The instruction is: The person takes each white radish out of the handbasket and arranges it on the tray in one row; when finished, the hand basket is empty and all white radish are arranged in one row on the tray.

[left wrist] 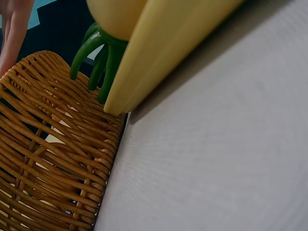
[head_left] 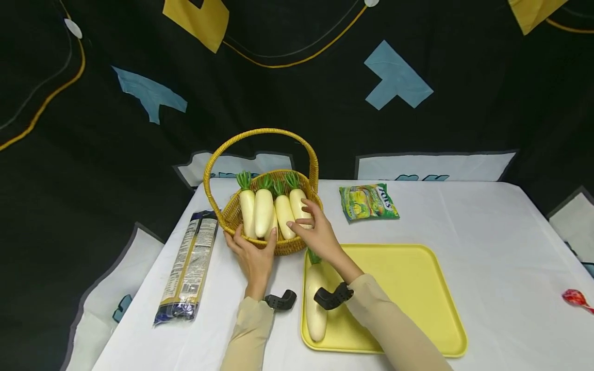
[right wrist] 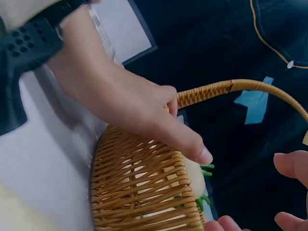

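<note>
A wicker basket (head_left: 290,249) with a tall arched handle holds several white radishes (head_left: 263,212) with green tops. My left hand (head_left: 254,257) grips its near left rim; in the right wrist view the left thumb (right wrist: 185,142) lies over the edge. My right hand (head_left: 320,232) is at the basket's right side, fingers spread around the rightmost radish (head_left: 298,203), with thumb and fingertips apart. Another white radish (head_left: 316,304) lies lengthwise along the left side of a yellow tray (head_left: 394,299), partly covered by the right wrist's black camera mount.
Left of the basket lies a long clear-and-blue package (head_left: 187,268). A green candy bag (head_left: 368,201) lies behind the tray. At the far right is a red-wrapped lollipop (head_left: 574,297). A black cloth (head_left: 297,103) hangs behind the white table (head_left: 501,247).
</note>
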A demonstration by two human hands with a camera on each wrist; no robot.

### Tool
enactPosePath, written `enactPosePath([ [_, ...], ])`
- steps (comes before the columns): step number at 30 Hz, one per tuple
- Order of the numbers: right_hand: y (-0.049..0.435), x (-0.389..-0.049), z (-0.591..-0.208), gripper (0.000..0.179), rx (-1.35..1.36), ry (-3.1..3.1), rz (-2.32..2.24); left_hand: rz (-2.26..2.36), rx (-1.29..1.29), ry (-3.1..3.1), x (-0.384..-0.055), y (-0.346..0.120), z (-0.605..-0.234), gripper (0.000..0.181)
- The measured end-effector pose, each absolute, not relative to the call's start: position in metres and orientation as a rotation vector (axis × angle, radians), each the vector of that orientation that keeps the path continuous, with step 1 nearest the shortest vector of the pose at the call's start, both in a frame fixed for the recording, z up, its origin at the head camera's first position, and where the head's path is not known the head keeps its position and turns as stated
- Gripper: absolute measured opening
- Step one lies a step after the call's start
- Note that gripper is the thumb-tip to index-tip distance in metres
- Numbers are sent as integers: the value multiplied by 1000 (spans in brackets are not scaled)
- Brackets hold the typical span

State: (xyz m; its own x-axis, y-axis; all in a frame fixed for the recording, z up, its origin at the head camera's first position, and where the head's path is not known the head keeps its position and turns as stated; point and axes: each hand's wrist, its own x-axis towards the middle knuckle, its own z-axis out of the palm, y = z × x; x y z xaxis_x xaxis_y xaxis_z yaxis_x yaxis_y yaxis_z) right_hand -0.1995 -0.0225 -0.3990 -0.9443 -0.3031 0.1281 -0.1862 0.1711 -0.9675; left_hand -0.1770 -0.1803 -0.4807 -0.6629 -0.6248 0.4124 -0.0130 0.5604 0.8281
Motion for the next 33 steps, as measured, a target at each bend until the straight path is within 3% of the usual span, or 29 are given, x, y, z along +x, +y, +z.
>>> enactPosePath([
  [17, -60, -240, -401, 81, -278, 2351, -1708, -1056, 510, -2094, -178, -179, -484, 85],
  [33, -90, -256, -398, 87, -124, 1959, -1785, -1078, 555, -2084, -176, -179, -479, 87],
])
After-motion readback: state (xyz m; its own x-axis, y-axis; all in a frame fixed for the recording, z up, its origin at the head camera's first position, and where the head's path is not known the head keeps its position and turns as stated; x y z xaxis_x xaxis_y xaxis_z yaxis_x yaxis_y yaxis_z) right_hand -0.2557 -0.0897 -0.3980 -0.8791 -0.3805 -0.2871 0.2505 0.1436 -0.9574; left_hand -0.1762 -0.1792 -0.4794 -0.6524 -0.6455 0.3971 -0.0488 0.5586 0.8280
